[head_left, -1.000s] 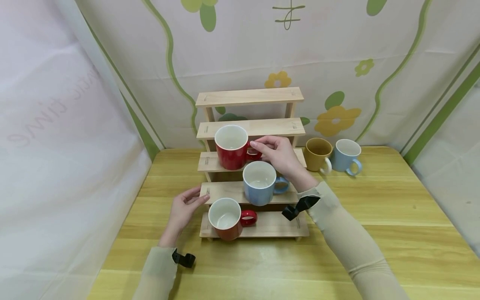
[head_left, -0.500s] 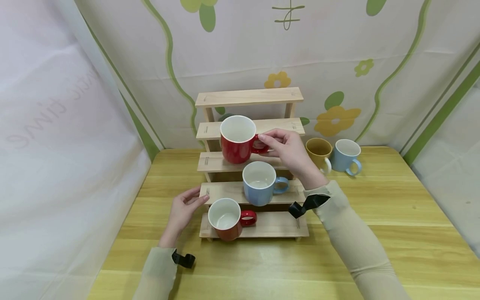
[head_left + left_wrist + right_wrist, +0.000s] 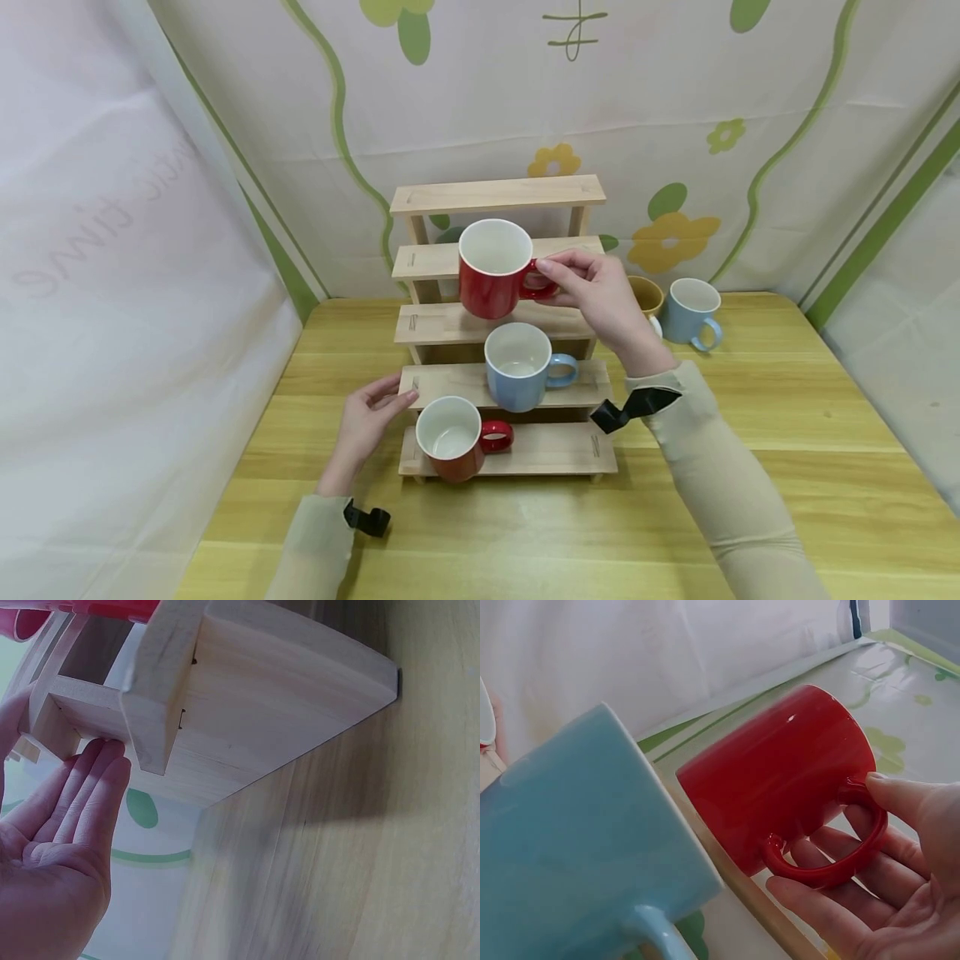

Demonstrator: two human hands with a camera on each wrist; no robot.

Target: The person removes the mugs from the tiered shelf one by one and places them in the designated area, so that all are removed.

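Note:
My right hand (image 3: 600, 292) pinches the handle of a red mug (image 3: 491, 287) with a white inside. The mug hangs upright in front of the third and fourth steps of the wooden shelf (image 3: 498, 193), apart from them as far as the head view shows. At the shelf's left end my left hand (image 3: 371, 417) grips the second board, thumb on top; in the left wrist view its fingers (image 3: 90, 787) reach under the wood. A light blue mug (image 3: 517, 375) stands on that second step. On the lowest step sits a reddish-brown mug (image 3: 453, 442) with a red handle.
Right of the shelf, a mustard mug (image 3: 647, 293), partly behind my right hand, and another light blue mug (image 3: 686, 312) stand on the wooden table (image 3: 810, 417). A patterned cloth (image 3: 637, 100) hangs close behind the shelf.
My right hand has lifted the red mug from the third step's level and carried it to the right. The left hand has kept its place.

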